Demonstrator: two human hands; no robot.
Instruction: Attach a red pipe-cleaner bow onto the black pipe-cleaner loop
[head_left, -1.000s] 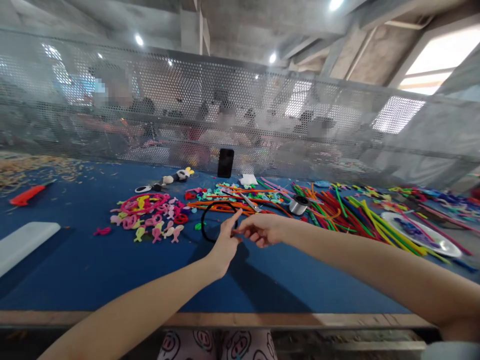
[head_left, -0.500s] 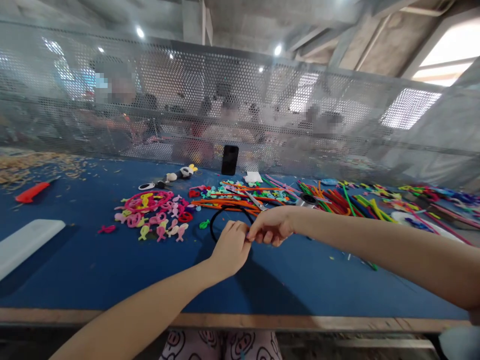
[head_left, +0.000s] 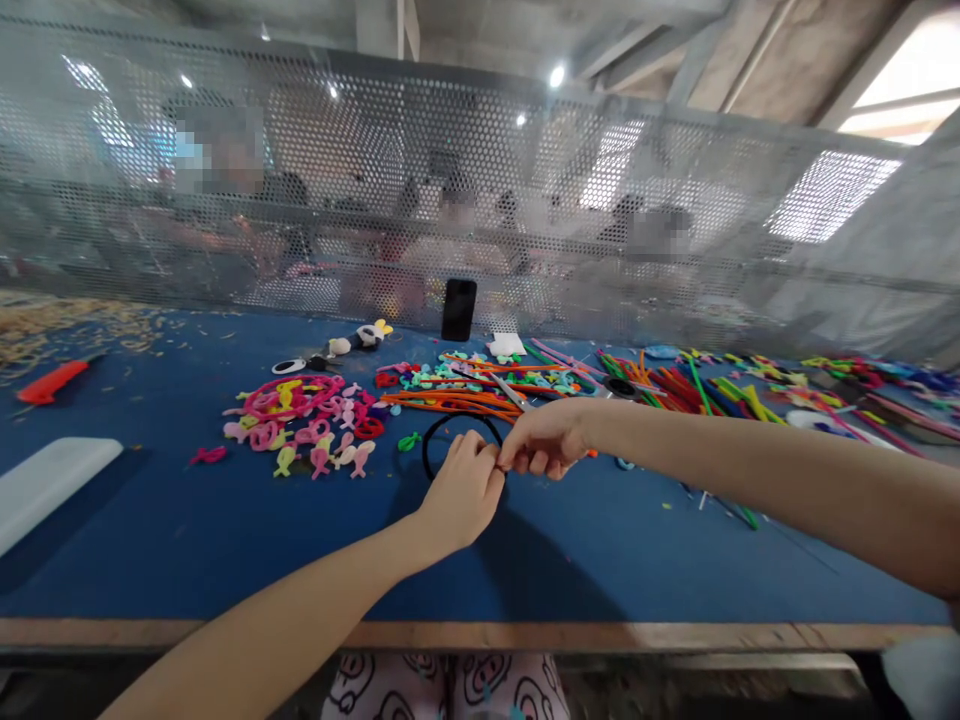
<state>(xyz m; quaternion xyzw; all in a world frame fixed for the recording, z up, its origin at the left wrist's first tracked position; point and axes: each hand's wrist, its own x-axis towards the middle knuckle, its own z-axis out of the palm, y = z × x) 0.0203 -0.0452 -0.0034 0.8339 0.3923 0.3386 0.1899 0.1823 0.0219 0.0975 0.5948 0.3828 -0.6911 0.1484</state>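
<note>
A black pipe cleaner (head_left: pixel 425 448), bent into a wide loop, stands up from my hands over the table. My left hand (head_left: pixel 463 492) is closed on its near end, with the knuckles facing up. My right hand (head_left: pixel 549 440) pinches at the same spot, fingertips against those of the left. The ends of the loop are hidden by the fingers. Just left of the loop lies a small green twisted piece (head_left: pixel 409 442). Behind the hands are orange pipe cleaners (head_left: pixel 442 402) and a pair of scissors (head_left: pixel 514 393).
Pink and yellow twisted pieces (head_left: pixel 319 458) are heaped to the left. A red-handled cutter (head_left: pixel 54 382) and a white case (head_left: pixel 56 485) lie further left. A black phone (head_left: pixel 458 310) leans on the perforated screen (head_left: pixel 330 230). Coloured pipe cleaners (head_left: pixel 675 390) spread to the right.
The camera view has tilted and shifted slightly. Both hands keep their grip at the same spot, and the black loop has barely moved.
</note>
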